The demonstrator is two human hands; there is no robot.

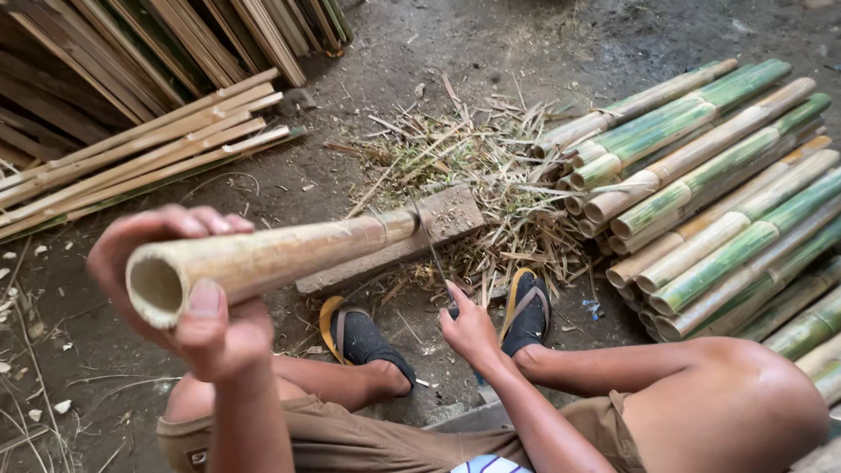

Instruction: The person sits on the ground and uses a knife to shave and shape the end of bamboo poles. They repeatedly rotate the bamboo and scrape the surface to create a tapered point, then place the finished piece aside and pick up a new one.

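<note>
The left hand [188,293] is wrapping around the near, hollow end of a bamboo pole [280,254], thumb pressing on the lower rim and fingers curling over the top. The pole is running from that hand toward two o'clock, its far end resting on a flat wooden block [394,250] on the ground. The right hand [469,331] is closing around the handle of a thin blade [429,245]; the blade is rising toward eleven o'clock and meeting the pole where it lies on the block. Whether the edge is biting into the bamboo cannot be told.

Just below the block, two feet in dark socks and yellow-edged sandals [526,308] are sitting on the dirt, one at seven o'clock from the block and one at five o'clock, with the right hand between them. Bare knees and khaki shorts [368,438] are filling the bottom of the view.

Beyond the block, at twelve o'clock, a heap of dry bamboo shavings [464,158] is spreading over the dirt floor [307,184]. At three o'clock, a stack of green and tan bamboo poles [718,201] is lying with cut ends facing the shavings. At ten o'clock, a bundle of split bamboo strips [140,149] is lying well apart from the hands, with more slats [175,44] piled behind it.
</note>
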